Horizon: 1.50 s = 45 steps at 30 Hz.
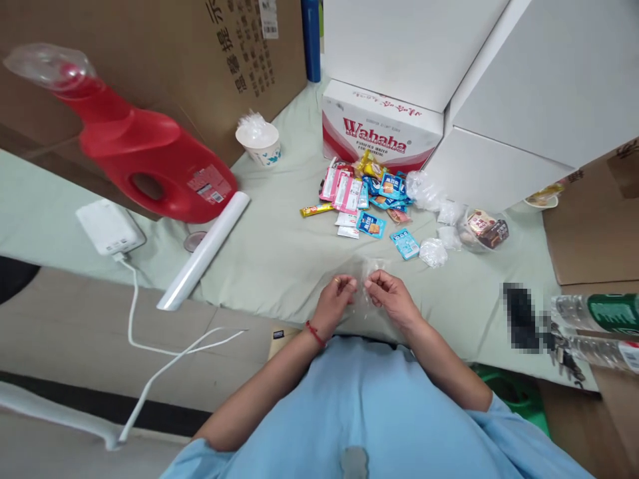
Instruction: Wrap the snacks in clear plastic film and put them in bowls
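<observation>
Between my hands, close to my body, is a thin clear plastic bag (367, 293). My left hand (337, 299), a red string at its wrist, pinches the bag's left side. The fingers of my right hand (392, 296) are closed on its right side. Just beyond the bag lies a heap of small wrapped snacks: pink packets (348, 191), blue packets (391, 185) and a yellow stick packet (317, 209). One blue packet (405, 243) lies apart, nearer my right hand, beside a crumpled clear plastic bundle (432, 253).
Behind the snacks stands a Wahaha carton (382, 126). At left are a red jug (160, 159), a white roll (204, 249), a power bank (110, 226) with its cable, and a paper cup (258, 142). A clear bowl of snacks (483, 231) and water bottles (594, 313) are at right.
</observation>
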### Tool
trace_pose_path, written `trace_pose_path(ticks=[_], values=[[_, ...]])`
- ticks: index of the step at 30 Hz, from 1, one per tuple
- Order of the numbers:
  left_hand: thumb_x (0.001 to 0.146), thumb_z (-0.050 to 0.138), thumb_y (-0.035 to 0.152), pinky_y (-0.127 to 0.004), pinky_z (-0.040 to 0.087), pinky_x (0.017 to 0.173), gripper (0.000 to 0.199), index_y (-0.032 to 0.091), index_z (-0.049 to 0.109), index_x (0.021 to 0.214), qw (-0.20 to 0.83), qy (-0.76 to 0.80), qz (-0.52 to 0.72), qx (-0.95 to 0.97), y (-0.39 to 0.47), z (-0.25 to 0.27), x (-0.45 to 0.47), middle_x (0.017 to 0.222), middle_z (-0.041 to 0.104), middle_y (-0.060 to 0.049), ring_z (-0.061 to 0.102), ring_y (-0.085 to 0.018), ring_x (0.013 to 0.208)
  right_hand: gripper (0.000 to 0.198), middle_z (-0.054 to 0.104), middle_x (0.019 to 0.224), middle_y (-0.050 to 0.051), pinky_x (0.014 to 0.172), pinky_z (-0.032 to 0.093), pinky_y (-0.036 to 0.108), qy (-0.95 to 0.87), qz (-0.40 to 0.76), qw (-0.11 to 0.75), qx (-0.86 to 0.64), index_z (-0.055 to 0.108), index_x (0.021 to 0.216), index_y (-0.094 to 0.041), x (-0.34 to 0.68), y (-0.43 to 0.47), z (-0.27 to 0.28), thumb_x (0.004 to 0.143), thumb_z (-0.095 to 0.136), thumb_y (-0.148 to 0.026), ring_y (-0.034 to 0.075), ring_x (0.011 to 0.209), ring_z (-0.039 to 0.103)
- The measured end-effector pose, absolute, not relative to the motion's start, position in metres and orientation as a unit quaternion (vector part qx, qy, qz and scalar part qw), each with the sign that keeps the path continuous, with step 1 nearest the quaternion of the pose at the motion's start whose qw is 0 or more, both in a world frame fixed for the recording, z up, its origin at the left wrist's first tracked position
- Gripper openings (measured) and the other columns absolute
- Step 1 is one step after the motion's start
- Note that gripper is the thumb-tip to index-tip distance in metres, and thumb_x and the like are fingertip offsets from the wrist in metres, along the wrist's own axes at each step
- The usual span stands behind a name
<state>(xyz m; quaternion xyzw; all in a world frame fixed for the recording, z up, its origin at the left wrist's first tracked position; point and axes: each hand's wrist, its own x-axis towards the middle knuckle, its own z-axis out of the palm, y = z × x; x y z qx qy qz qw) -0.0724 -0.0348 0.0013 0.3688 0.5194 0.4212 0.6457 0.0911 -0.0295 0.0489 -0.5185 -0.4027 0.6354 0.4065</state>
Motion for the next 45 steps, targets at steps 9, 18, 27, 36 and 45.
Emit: trace_pose_path(ticks=[9, 18, 27, 36, 45], values=[[0.081, 0.072, 0.067, -0.034, 0.056, 0.079, 0.049, 0.019, 0.066, 0.091, 0.714, 0.477, 0.372, 0.354, -0.017, 0.013, -0.058, 0.106, 0.071, -0.010, 0.067, -0.023, 0.101, 0.044, 0.045, 0.055, -0.008, 0.047, 0.027, 0.023, -0.349, 0.592, 0.448, -0.572, 0.058, 0.073, -0.022, 0.127, -0.037, 0.047, 0.074, 0.082, -0.058, 0.008, 0.048, 0.034], [0.070, 0.087, 0.052, -0.037, 0.050, 0.096, 0.039, 0.019, 0.070, 0.080, 0.726, 0.430, 0.356, 0.403, -0.013, 0.006, -0.051, 0.108, 0.077, -0.009, 0.068, -0.024, 0.104, 0.042, 0.053, 0.060, -0.006, 0.050, 0.034, 0.023, -0.345, 0.589, 0.458, -0.569, 0.063, 0.076, -0.020, 0.126, -0.037, 0.044, 0.074, 0.083, -0.056, 0.009, 0.051, 0.042], [0.061, 0.090, 0.058, -0.028, 0.054, 0.071, 0.051, 0.019, 0.068, 0.086, 0.698, 0.514, 0.453, 0.210, -0.021, 0.006, -0.093, 0.094, 0.075, -0.003, 0.067, -0.018, 0.086, 0.044, 0.057, 0.069, -0.004, 0.046, 0.027, 0.021, -0.261, 0.652, 0.440, -0.560, 0.061, 0.075, -0.020, 0.164, -0.043, 0.051, 0.068, 0.090, -0.053, 0.007, 0.052, 0.040], [0.072, 0.078, 0.058, -0.025, 0.051, 0.063, 0.045, 0.022, 0.057, 0.087, 0.627, 0.568, 0.491, 0.208, -0.019, 0.001, -0.095, 0.078, 0.066, 0.002, 0.067, -0.016, 0.077, 0.044, 0.060, 0.070, 0.001, 0.060, 0.044, 0.030, -0.470, 0.446, 0.275, -0.710, 0.065, 0.081, -0.021, 0.235, -0.066, 0.028, 0.079, 0.073, -0.064, 0.016, 0.064, 0.052], [0.082, 0.065, 0.067, -0.027, 0.047, 0.061, 0.046, 0.022, 0.060, 0.090, 0.569, 0.596, 0.463, 0.328, -0.022, -0.009, -0.089, 0.070, 0.068, 0.000, 0.064, -0.017, 0.065, 0.065, 0.056, 0.146, 0.013, 0.119, 0.036, 0.061, -0.810, 0.189, 0.226, -0.507, 0.054, 0.148, -0.028, 0.195, -0.033, 0.043, 0.089, 0.076, -0.043, 0.036, 0.148, 0.035]])
